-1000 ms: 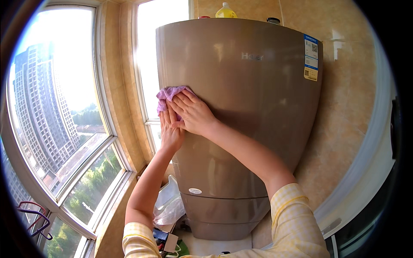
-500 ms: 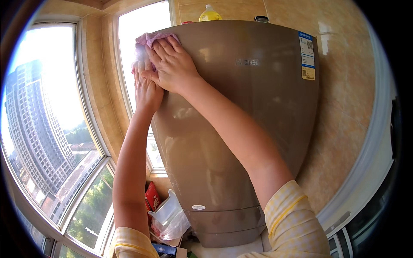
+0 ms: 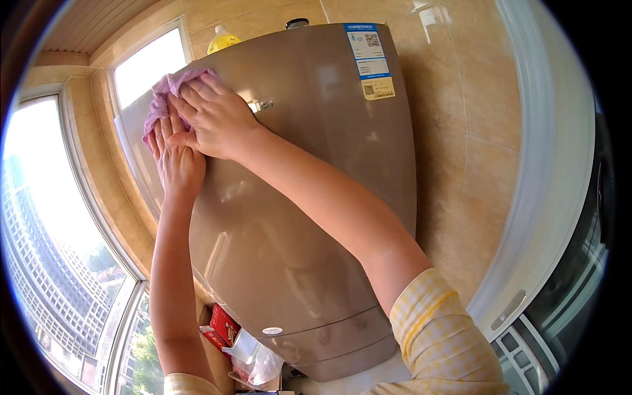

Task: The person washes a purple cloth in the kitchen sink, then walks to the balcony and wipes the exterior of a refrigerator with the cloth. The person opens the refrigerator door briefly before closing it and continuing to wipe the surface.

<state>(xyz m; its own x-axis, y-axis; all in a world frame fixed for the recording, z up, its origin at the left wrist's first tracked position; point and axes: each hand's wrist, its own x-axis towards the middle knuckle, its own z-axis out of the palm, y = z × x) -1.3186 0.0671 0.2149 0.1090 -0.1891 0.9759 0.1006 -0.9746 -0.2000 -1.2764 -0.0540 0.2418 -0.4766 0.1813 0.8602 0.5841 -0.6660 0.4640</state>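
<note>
Both my hands press a pinkish-purple cloth [image 3: 158,105] against the upper left of a glossy brown-grey refrigerator door [image 3: 296,217]. My right hand [image 3: 214,122] lies flat, its fingers stretched over the cloth's upper part. Just below and to the left, my left hand [image 3: 176,158] has its fingers extended upward on the cloth's lower part. The right thumb reaches across toward the back of the left hand. Part of the cloth is hidden under the fingers.
A bottle of yellow liquid [image 3: 222,41] and a dark-lidded jar [image 3: 297,24] stand atop the refrigerator. Its door bears a label [image 3: 370,62]. Windows [image 3: 59,217] line the left side. Low beside the refrigerator are a red box [image 3: 222,325] and a clear plastic bag [image 3: 264,366].
The view has turned, so the refrigerator appears farther left. My hands and the cloth have slid from the door's left edge inward, to the right across its surface.
</note>
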